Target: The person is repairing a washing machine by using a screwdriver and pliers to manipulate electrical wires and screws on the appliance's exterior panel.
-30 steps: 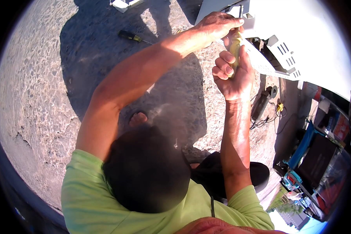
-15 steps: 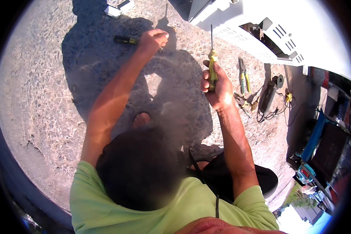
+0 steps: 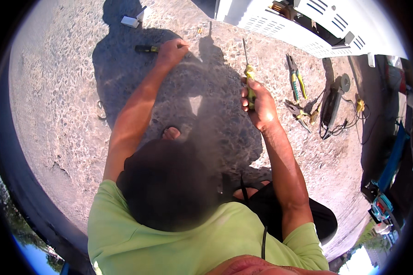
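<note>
My right hand [image 3: 262,103] is wrapped round the yellow handle of a screwdriver [image 3: 249,73], whose thin shaft points away from me and a little left. Farther out on the left, my left hand [image 3: 171,52] is closed in a pinch above the shaded ground; whatever its fingers hold, if anything, is too small or hidden to make out. Just left of that hand lies a tool with a black and yellow handle [image 3: 144,48], its other end hidden behind the hand.
Pliers with green and yellow handles [image 3: 296,79] lie right of my right hand. Nearer are a second pair of pliers [image 3: 298,112] and an angle grinder [image 3: 331,107] with its cord. A white slotted metal casing [image 3: 280,34] stands far right. Small white boxes [image 3: 130,21] lie far left.
The whole view has shifted slightly. My left hand has moved a little left, closer to the black and yellow handle. My right hand, still gripping the screwdriver, has drawn slightly nearer to me.
</note>
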Motion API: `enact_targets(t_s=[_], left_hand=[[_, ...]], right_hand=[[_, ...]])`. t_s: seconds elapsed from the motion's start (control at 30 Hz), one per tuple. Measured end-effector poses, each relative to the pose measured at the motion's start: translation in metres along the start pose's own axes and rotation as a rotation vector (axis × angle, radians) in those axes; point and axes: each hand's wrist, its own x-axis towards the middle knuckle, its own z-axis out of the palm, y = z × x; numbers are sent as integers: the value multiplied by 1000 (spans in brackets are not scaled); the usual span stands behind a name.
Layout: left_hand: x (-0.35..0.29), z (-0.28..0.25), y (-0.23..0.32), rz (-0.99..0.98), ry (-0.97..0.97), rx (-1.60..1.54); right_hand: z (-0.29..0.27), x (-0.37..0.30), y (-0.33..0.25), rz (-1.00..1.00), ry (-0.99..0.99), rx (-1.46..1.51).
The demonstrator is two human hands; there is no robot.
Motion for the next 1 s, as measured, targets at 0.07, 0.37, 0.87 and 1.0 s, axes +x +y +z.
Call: enact_targets(t_s=[0.07,0.37,0.87,1.0], left_hand=[[2,4,2,12,23,17],[-6,-8,17,-35,18,111],[-24,14,28,36,-103,383],[-26,26,21,67,-24,407]], right_hand=[[-4,-1,0,-5,-2,-5],[-14,-1,1,5,27,-27],[1,15,25,35,-20,-154],[6,13,25,19,-30,-198]])
